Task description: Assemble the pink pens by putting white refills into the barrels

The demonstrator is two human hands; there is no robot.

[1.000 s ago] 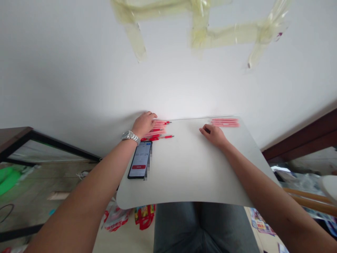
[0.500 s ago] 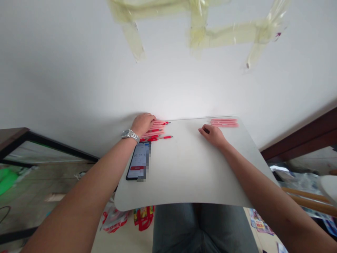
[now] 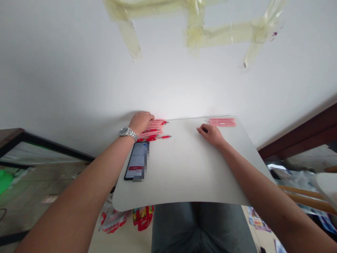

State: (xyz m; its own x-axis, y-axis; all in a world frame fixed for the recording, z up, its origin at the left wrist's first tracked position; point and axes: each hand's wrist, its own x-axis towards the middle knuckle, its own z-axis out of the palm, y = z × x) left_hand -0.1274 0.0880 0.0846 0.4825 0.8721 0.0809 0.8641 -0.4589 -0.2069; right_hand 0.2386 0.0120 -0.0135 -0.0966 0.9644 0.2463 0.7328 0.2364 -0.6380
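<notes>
My left hand [image 3: 142, 121], with a metal watch [image 3: 128, 132] on the wrist, rests over the far left end of a pile of pink pens [image 3: 155, 127]. Its fingers curl down among the pens, and their tips are hidden, so what they pinch does not show. Red pens with dark tips [image 3: 165, 136] lie along the near side of this pile. My right hand [image 3: 210, 133] rests on the white table [image 3: 179, 168] with loosely curled fingers and nothing visible in them. Just beyond it lies a neat row of several pink pens [image 3: 222, 122].
A phone [image 3: 136, 161] showing a timer lies at the table's left, below the pens. Behind the far edge rises a white wall [image 3: 168, 80] with yellowed tape [image 3: 195, 35]. A dark-framed table [image 3: 23, 140] stands left; bags [image 3: 142, 216] sit on the floor underneath.
The whole view has shifted slightly, so everything appears a little further left. Both hands stay at nearly the same places on the table.
</notes>
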